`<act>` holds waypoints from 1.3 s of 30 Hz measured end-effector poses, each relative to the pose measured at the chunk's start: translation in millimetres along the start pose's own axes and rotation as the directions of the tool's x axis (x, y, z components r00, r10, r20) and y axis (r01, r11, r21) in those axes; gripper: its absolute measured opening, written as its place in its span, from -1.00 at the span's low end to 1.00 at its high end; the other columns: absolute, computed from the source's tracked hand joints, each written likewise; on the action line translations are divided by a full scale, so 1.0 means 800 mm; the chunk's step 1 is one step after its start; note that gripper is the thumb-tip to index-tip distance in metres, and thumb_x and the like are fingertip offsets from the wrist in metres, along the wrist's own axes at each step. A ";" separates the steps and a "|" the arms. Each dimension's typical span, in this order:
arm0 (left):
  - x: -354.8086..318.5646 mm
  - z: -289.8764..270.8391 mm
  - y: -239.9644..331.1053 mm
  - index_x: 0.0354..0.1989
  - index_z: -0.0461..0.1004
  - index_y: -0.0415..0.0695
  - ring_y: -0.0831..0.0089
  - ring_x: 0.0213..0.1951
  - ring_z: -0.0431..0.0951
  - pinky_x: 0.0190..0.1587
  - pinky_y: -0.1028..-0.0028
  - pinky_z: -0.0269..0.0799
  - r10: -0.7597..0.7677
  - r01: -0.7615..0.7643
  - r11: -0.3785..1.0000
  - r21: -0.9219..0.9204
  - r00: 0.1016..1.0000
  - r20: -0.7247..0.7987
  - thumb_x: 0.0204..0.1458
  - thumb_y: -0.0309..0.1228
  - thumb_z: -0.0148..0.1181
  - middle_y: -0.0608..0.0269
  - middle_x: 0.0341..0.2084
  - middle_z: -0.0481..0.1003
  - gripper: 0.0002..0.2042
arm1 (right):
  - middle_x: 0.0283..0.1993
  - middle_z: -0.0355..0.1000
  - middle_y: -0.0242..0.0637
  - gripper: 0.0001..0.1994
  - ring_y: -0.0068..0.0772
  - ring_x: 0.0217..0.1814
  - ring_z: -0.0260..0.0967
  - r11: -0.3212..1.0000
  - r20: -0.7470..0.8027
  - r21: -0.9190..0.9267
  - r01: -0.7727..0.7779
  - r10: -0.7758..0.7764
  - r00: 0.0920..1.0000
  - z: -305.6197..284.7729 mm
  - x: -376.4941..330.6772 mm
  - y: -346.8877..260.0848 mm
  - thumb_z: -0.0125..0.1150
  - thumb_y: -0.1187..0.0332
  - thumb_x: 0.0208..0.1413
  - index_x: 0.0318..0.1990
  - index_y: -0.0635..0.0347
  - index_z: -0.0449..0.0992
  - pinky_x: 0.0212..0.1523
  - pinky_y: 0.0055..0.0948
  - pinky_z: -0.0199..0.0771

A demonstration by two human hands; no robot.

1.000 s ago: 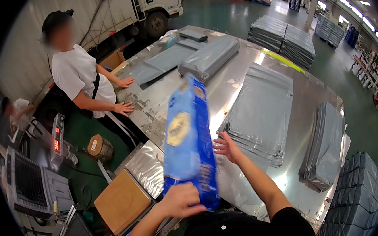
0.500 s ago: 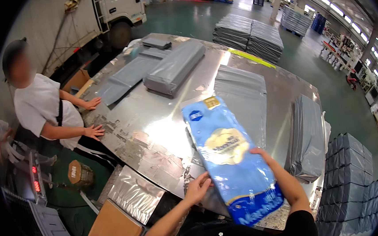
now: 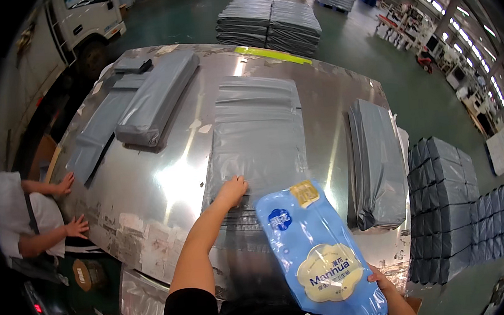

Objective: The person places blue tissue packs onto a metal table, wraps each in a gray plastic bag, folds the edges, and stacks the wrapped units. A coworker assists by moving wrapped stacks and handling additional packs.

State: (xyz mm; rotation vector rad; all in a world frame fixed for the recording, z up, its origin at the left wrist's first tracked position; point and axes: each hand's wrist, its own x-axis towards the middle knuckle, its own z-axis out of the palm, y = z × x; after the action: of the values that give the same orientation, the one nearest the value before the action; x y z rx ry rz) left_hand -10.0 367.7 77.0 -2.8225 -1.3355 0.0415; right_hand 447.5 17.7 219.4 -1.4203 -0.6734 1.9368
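Note:
My right hand (image 3: 381, 282) grips the lower right edge of a blue plastic pack (image 3: 306, 242) with a cream label and a gold corner. The pack is tilted over the table's near edge, its lower end cut off by the frame. My left hand (image 3: 233, 191) has its fingers curled down on the top grey plastic bag (image 3: 259, 139) of a flat stack, near the stack's close end; its fingertips are partly hidden. The pack's upper left corner lies just right of that stack's near end.
A worn metal table (image 3: 151, 224) carries a wrapped grey bundle (image 3: 158, 99), flat grey bags (image 3: 99, 128), and a folded grey stack (image 3: 377, 165). A co-worker's hands (image 3: 74, 228) rest on its left edge. Wrapped stacks (image 3: 442, 202) stand right; a truck (image 3: 91, 28) is far left.
My left hand has left the pack's side and moved forward onto the grey bags. The pack has come nearer to me, in my right hand. The view has shifted right.

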 end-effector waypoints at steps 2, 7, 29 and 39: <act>0.023 0.012 -0.025 -0.26 0.43 -0.13 0.19 -0.17 0.53 -0.31 0.25 0.52 -0.035 0.034 0.999 0.016 0.998 0.051 -0.02 -0.39 0.10 0.08 -0.26 0.46 -0.84 | 0.30 0.19 -0.12 -0.01 -0.24 0.29 0.17 0.998 0.087 -0.009 -0.069 0.070 0.994 0.003 0.025 -0.016 0.34 0.16 -0.34 0.36 0.27 0.06 0.26 -0.35 0.14; 0.033 -0.073 -0.043 -0.37 0.40 -0.09 0.12 -0.39 0.56 -0.39 0.18 0.48 -0.104 0.094 0.989 -0.115 0.992 -0.078 0.06 -0.24 0.08 0.12 -0.47 0.49 -0.82 | 0.33 0.14 -0.08 0.00 -0.18 0.30 0.17 0.985 0.344 -0.035 -0.171 0.172 0.923 0.039 0.129 -0.047 0.33 0.16 -0.34 0.37 0.25 0.04 0.28 -0.32 0.15; 0.109 0.032 -0.144 -0.23 0.28 -0.26 -0.16 -0.10 0.35 -0.09 0.10 0.32 -0.740 0.200 0.507 -0.838 0.601 -0.304 0.01 -0.57 -0.08 -0.14 -0.24 0.31 -0.85 | -0.05 0.41 -0.17 -0.52 -0.24 -0.12 0.41 0.696 -0.100 -0.557 0.453 -0.598 0.795 0.048 0.440 -0.036 0.11 0.23 0.10 0.17 0.22 0.33 -0.12 -0.36 0.43; 0.164 0.094 -0.170 -0.19 0.47 -0.25 -0.20 -0.23 0.50 -0.17 0.13 0.42 -0.751 0.165 0.487 -0.858 0.581 -0.314 0.01 -0.55 0.02 -0.22 -0.36 0.51 -0.80 | -0.16 0.47 0.02 -0.73 0.04 -0.11 0.43 0.349 -0.025 -0.846 0.402 -0.780 0.626 0.097 0.692 -0.252 0.15 0.32 0.00 -0.15 0.24 0.54 -0.14 -0.25 0.42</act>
State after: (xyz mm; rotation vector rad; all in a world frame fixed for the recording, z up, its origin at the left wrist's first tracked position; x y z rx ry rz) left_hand -34.7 555.7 4.0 -2.1732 -2.1979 -1.7854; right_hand 293.3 561.8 36.7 -1.6329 -1.6893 0.6104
